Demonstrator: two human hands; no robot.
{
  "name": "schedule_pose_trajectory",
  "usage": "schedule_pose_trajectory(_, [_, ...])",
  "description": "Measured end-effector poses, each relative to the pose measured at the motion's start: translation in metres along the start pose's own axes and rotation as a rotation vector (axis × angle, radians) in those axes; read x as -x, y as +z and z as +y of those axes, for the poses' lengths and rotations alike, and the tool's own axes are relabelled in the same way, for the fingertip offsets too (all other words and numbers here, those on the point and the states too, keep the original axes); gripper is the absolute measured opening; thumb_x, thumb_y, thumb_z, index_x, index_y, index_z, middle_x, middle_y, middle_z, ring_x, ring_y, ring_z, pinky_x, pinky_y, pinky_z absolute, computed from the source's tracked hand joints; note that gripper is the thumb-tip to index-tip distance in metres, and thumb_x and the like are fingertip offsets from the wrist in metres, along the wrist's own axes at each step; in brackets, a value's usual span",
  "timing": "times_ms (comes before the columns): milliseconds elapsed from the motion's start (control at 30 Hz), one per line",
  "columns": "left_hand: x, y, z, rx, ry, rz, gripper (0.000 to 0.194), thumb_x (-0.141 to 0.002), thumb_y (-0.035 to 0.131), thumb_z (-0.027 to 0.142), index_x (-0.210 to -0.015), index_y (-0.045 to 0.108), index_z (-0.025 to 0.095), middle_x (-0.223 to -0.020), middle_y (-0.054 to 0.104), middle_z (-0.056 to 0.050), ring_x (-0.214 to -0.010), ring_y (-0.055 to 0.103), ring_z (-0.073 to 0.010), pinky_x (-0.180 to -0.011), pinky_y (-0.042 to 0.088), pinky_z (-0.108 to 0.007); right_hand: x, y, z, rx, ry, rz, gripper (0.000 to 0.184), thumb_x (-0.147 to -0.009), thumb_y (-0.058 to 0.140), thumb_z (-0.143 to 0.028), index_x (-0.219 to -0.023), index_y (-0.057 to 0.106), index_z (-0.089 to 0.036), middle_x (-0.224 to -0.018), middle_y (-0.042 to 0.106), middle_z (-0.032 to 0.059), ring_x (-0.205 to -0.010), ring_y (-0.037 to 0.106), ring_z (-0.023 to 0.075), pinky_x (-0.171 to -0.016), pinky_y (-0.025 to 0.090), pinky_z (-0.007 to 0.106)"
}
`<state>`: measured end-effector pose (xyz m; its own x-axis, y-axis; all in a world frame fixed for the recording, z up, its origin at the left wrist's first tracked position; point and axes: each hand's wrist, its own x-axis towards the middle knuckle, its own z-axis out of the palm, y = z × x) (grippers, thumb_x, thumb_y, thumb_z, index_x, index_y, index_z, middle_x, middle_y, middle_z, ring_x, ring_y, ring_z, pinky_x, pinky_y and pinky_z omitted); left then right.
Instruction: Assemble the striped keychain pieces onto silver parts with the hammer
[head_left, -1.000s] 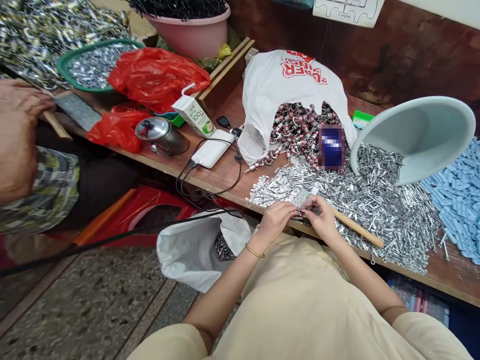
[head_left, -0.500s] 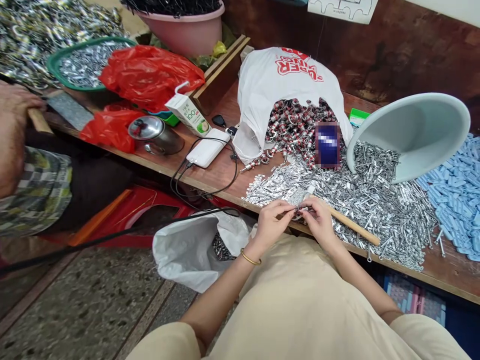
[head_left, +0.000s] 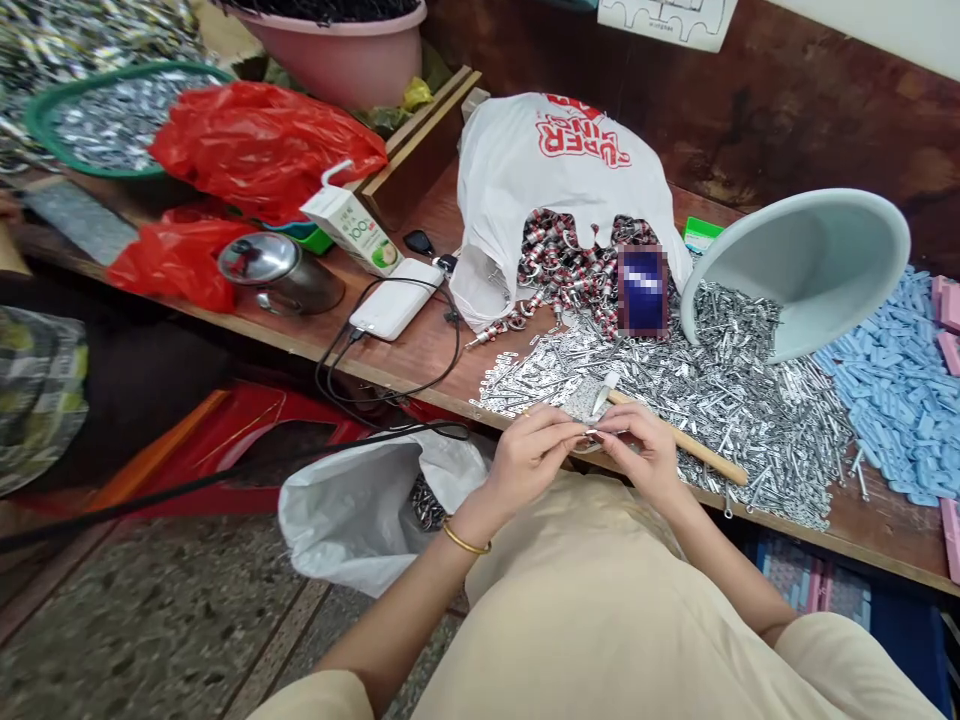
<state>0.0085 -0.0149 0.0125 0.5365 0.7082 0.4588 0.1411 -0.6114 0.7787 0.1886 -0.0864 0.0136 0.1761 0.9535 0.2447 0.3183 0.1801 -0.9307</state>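
Observation:
Over the table's front edge, my left hand [head_left: 529, 452] and my right hand [head_left: 643, 448] meet fingertip to fingertip. Both pinch a small shiny metal piece [head_left: 591, 433], too small and too covered by fingers to make out in detail. Just beyond the fingertips is a small grey metal block [head_left: 579, 402]. A hammer with a wooden handle [head_left: 712, 458] lies on the heap of small metal parts [head_left: 750, 425], its pale head beside the block. Past the heap, a white plastic bag [head_left: 562, 165] spills red-and-silver metal pieces [head_left: 559, 265].
A tipped grey bucket [head_left: 840, 270] rests on the heap, beside light blue pieces [head_left: 885, 390]. To the left are a power bank [head_left: 397, 300] with cable, a drink carton [head_left: 352, 230], a steel cup [head_left: 289, 275] and red bags [head_left: 262, 150]. A white sack [head_left: 337, 520] stands below.
The view has shifted a little, so the table's things sit further left. Another person's hand at the left has mostly left the picture. My hands stay together, their fingers slightly rearranged round the metal piece.

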Motion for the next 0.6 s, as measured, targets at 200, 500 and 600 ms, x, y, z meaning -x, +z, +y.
schedule_pose_trajectory(200, [0.016, 0.037, 0.002, 0.333, -0.358, 0.210, 0.016, -0.094, 0.066, 0.032, -0.088, 0.073, 0.018, -0.085, 0.072, -0.005, -0.081, 0.067, -0.0162, -0.073, 0.056, -0.027, 0.013, 0.014, 0.022, -0.241, 0.299, 0.089, 0.027, -0.089, 0.068, -0.052, -0.088, 0.071, -0.025, -0.097, 0.068, 0.0058, -0.084, 0.066, 0.0215, -0.066, 0.061, 0.036])
schedule_pose_trajectory(500, [0.035, 0.020, -0.041, 0.389, -0.635, 0.145, 0.026, -0.083, 0.075, 0.041, -0.082, 0.074, 0.015, -0.076, 0.073, -0.004, -0.070, 0.068, -0.0158, -0.067, 0.057, -0.026, -0.059, -0.136, 0.093, 0.905, 0.056, 0.037, 0.026, -0.091, 0.048, -0.010, -0.093, 0.071, -0.020, -0.103, 0.071, 0.0134, -0.099, 0.055, 0.0300, -0.089, 0.045, 0.045])
schedule_pose_trajectory(600, [0.034, 0.017, -0.048, 0.408, -0.682, 0.122, 0.029, -0.079, 0.078, 0.043, -0.081, 0.074, 0.014, -0.076, 0.074, -0.005, -0.070, 0.068, -0.0159, -0.068, 0.057, -0.026, -0.070, -0.141, 0.107, 1.007, 0.012, -0.139, 0.023, -0.089, 0.051, -0.008, -0.089, 0.071, -0.019, -0.099, 0.069, 0.0136, -0.095, 0.053, 0.0296, -0.085, 0.044, 0.042])
